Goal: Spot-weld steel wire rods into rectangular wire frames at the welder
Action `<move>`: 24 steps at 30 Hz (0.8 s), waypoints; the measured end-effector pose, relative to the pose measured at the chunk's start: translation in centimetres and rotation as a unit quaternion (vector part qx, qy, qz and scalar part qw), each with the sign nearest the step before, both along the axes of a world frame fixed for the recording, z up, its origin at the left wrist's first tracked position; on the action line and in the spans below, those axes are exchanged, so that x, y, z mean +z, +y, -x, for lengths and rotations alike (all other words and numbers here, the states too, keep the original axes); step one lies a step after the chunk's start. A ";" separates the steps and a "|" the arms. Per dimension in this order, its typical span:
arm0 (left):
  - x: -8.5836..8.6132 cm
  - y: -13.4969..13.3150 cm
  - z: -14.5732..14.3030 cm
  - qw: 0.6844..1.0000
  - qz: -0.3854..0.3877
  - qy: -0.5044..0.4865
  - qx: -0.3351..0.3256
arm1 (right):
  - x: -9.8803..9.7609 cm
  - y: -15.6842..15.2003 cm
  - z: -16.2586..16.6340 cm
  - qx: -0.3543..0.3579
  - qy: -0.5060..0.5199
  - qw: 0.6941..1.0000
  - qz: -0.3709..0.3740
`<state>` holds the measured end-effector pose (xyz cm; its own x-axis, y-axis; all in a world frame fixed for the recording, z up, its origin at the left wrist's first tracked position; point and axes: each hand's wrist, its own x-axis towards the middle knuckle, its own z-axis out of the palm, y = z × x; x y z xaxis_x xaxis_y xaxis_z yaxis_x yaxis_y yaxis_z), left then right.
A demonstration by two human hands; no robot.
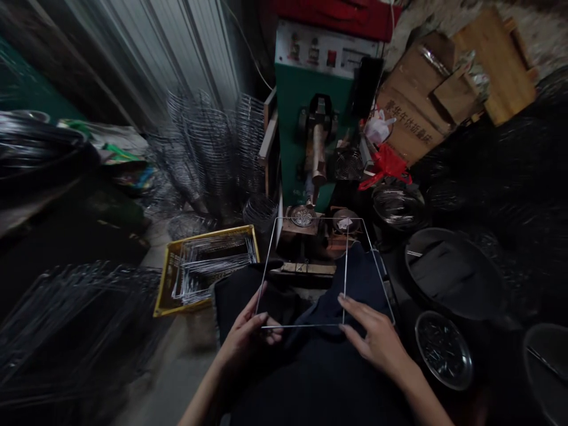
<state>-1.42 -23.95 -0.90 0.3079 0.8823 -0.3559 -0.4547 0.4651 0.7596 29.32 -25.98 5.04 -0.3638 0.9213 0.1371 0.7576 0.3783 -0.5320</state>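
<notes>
Head view: a rectangular wire frame [306,326] is held above the lap, its far edge crossing in front of the foot of a green welding machine [293,89]. The left hand [248,325] has its thumb and fingers closed around the near left corner. The right hand [377,334] has its thumb and index finger clamped on the near end of a crossbar wire [346,260], 1 straight rod spanning the frame toward its right side. Whether the rod's 2 ends are fixed cannot be told, nor whether the far edge touches the dish of metal bits [304,216] below the electrode arm [318,148].

If the rod is loose, a slack right pinch could let it skew or slip off. Uneven lifting by the 2 hands could twist the thin frame; tilting could catch the far edge on the arm or dish. Further left, a yellow crate [163,278] holds more wire frames [215,269].
</notes>
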 end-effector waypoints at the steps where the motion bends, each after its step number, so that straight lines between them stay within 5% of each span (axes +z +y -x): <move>1: 0.3 0.0 0.1 1.000 -0.003 0.009 -0.004 | -0.2 0.1 0.2 0.008 0.007 1.000 0.003; 11: 1.5 -1.3 0.0 0.998 -0.002 0.054 -0.042 | -1.4 2.7 4.4 0.124 0.061 0.990 0.019; 24: 1.3 -0.5 -0.9 0.996 -0.011 0.033 -0.080 | -1.9 3.5 5.7 0.147 0.066 0.987 0.028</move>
